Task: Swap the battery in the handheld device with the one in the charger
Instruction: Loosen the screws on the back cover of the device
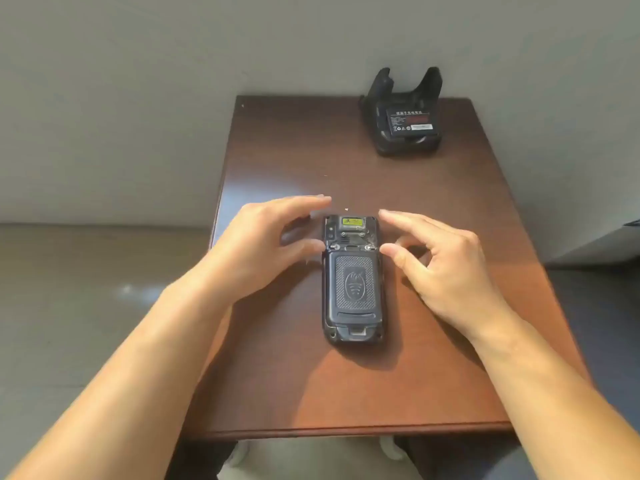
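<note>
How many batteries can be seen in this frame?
1: a labelled battery sits in the charger at the table's far right. Another may be hidden under the handheld device's closed back cover.

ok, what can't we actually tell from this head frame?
- Battery inside the handheld device: hidden by its closed back cover.
- Device screen: face-down on the table.
- Label text on the battery in the charger: too small and blurred.
- Charger cable or rear: hidden behind its body.
- Left hand and right hand: contact with the device is unclear.
</note>
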Motion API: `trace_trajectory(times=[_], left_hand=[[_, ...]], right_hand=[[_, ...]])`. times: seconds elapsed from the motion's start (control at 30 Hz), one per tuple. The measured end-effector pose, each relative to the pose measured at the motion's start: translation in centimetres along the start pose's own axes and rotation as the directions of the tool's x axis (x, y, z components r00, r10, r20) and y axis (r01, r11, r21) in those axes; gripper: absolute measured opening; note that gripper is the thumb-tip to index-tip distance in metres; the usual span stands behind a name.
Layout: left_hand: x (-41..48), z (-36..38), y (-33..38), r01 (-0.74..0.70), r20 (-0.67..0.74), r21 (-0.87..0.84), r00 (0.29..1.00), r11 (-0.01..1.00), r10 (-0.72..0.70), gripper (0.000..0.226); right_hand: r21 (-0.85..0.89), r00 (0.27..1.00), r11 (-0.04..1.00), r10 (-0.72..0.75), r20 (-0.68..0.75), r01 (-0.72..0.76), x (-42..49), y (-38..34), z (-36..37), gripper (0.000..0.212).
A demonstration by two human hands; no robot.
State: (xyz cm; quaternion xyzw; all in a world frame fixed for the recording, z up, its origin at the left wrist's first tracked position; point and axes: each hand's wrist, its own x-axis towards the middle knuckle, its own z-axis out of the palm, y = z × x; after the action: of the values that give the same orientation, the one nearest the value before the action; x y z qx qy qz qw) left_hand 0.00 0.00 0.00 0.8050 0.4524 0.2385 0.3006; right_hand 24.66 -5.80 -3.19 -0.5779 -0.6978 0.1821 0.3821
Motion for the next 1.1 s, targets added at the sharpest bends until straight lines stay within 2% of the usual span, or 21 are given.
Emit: trace_trajectory(times=[0.13,0.23,0.5,0.7,1.1], left_hand=[[1.5,-0.6,-0.6,-0.06,0.099,0.023,0.993,0.998,0.057,0.05],[2.1,-0.5,-1.1,-0.072,0.112,0.044,0.992,0.996,0.067,0.048],[2.4,-0.9,-0.7,-0.044,0.108,0.08,0.994,0.996,0.036,0.042],[2.3,-0.5,-0.6,-0.034,0.069,0.11,0.997,0.993,0.026,0.04],[2.3,-0.3,-0.5,-0.019,0.029,0.166,0.999,0.986,0.014,0.04]], right_hand=[[0.024,0.996,0.997,-0.078,0.051,0.077,1.6,0.7,-0.7,0.031],[0.022,0.985,0.988,-0.151,0.078,0.15,2.1,1.3,-0.8,0.029],[0.058,0.983,0.988,-0.147,0.108,0.142,2.5,1.5,-1.0,0.028],[-0.008,0.972,0.982,-0.185,0.144,0.188,3.4,1.5,-1.0,0.031],[0.006,0.981,0.985,-0.17,0.092,0.17,3.5,1.7,-0.4,0.025]])
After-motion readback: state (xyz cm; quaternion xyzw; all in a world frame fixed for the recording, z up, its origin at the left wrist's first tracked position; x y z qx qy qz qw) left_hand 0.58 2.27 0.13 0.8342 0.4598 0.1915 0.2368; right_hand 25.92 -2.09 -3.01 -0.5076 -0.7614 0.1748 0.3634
